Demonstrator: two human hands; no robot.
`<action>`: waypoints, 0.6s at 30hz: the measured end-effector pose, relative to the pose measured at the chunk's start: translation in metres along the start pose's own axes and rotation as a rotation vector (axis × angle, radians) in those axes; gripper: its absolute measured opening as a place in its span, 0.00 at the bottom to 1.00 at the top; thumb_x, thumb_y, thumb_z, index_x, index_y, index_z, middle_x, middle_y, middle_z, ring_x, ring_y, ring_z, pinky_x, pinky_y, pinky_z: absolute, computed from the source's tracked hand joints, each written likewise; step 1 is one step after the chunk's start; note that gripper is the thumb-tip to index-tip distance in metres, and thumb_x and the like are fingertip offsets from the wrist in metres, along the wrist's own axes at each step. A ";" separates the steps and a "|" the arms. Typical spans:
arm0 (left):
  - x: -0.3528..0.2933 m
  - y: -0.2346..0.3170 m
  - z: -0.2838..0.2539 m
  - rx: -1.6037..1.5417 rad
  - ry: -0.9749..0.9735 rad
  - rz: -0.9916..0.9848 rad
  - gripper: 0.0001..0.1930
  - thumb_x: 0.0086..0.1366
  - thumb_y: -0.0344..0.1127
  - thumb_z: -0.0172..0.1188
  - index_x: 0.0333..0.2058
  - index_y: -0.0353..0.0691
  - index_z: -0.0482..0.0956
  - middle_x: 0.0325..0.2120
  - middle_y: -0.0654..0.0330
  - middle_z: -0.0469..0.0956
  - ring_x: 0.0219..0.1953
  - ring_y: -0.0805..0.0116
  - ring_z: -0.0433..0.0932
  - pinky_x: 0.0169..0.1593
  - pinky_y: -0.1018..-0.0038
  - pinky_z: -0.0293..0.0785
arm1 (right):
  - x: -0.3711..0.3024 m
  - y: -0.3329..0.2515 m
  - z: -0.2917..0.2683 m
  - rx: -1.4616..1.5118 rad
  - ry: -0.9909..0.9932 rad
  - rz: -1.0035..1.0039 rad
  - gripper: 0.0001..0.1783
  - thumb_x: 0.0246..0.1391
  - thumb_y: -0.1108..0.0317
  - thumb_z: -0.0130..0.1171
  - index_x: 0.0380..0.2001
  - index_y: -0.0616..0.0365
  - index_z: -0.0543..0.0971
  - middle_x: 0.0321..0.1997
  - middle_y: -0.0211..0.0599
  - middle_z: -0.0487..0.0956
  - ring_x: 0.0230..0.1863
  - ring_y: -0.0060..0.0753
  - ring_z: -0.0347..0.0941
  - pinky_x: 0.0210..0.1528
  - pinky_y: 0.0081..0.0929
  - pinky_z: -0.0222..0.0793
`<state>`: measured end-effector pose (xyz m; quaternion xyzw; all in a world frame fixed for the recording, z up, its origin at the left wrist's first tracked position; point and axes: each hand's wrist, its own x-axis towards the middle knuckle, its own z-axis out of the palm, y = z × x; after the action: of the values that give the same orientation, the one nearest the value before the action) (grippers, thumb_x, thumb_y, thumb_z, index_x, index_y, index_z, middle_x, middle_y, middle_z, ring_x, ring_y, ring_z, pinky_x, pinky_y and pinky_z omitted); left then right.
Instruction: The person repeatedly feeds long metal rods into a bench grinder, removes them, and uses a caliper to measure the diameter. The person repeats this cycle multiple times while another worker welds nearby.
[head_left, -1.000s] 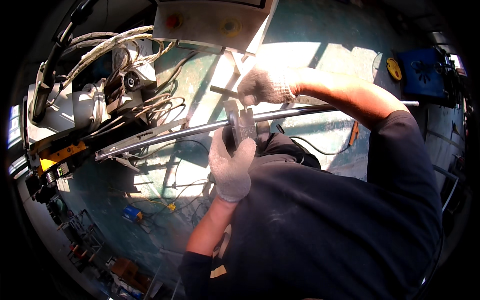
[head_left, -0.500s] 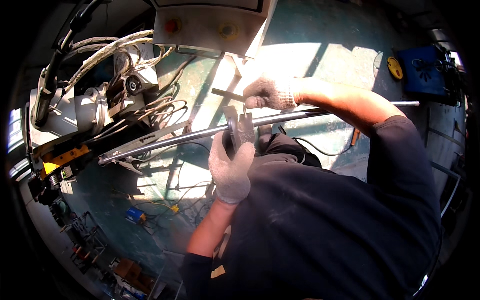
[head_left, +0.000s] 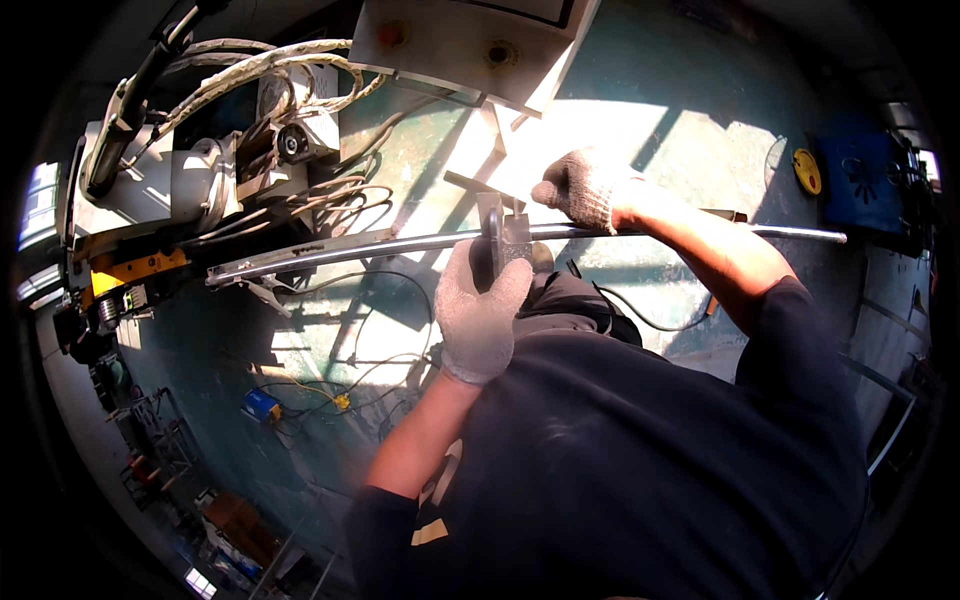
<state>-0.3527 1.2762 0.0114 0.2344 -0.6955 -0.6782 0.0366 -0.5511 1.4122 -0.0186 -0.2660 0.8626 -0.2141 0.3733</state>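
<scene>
My left hand (head_left: 480,315), in a pale work glove, is closed round the lower part of a flat metal bracket (head_left: 516,238) with upright plates. The bracket sits on a long shiny metal bar (head_left: 385,247) that runs across in front of me. Just above the bar, to the right of the bracket, my gloved right hand (head_left: 582,190) is closed in a fist. Whatever its fingers hold, if anything, is hidden. The fist is apart from the bracket.
A white machine cabinet (head_left: 455,50) stands ahead. At left are a white machine (head_left: 195,190), sleeved cables (head_left: 270,75) and a yellow part (head_left: 140,270). Cables and a blue box (head_left: 262,405) lie on the floor. A blue case (head_left: 862,180) is at far right.
My right hand has pulled away to the right from the bracket, where a thin metal piece showed at its fingers. My left hand keeps its grip. The whole view has shifted slightly.
</scene>
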 end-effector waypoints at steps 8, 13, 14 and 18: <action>-0.001 -0.008 -0.046 0.017 -0.154 -0.060 0.20 0.70 0.45 0.72 0.50 0.35 0.81 0.39 0.58 0.84 0.42 0.72 0.81 0.49 0.70 0.79 | -0.013 0.012 -0.005 0.079 0.216 -0.158 0.22 0.68 0.54 0.66 0.53 0.61 0.85 0.50 0.52 0.88 0.53 0.45 0.86 0.57 0.36 0.79; -0.043 -0.046 -0.124 0.148 -0.006 -0.090 0.16 0.76 0.44 0.65 0.51 0.38 0.82 0.38 0.55 0.84 0.41 0.71 0.84 0.47 0.70 0.81 | -0.075 -0.033 -0.048 0.147 0.799 -0.200 0.16 0.75 0.64 0.61 0.56 0.62 0.84 0.52 0.35 0.87 0.54 0.22 0.80 0.60 0.23 0.75; -0.051 -0.061 -0.143 0.179 0.036 -0.087 0.15 0.76 0.43 0.65 0.51 0.39 0.82 0.38 0.55 0.84 0.41 0.71 0.84 0.47 0.69 0.81 | -0.088 -0.048 -0.045 0.168 0.948 -0.234 0.16 0.75 0.63 0.61 0.56 0.62 0.85 0.51 0.36 0.87 0.53 0.23 0.82 0.60 0.24 0.75; -0.084 -0.127 -0.222 -0.002 0.104 -0.176 0.11 0.75 0.38 0.65 0.49 0.38 0.83 0.40 0.59 0.84 0.41 0.73 0.82 0.48 0.72 0.81 | -0.121 -0.132 0.012 0.116 1.262 -0.567 0.14 0.75 0.66 0.59 0.53 0.63 0.85 0.47 0.39 0.88 0.48 0.31 0.85 0.55 0.28 0.79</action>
<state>-0.1608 1.1059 -0.0708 0.3293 -0.6686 -0.6666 0.0130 -0.4326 1.3839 0.1129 -0.2853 0.7990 -0.4629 -0.2567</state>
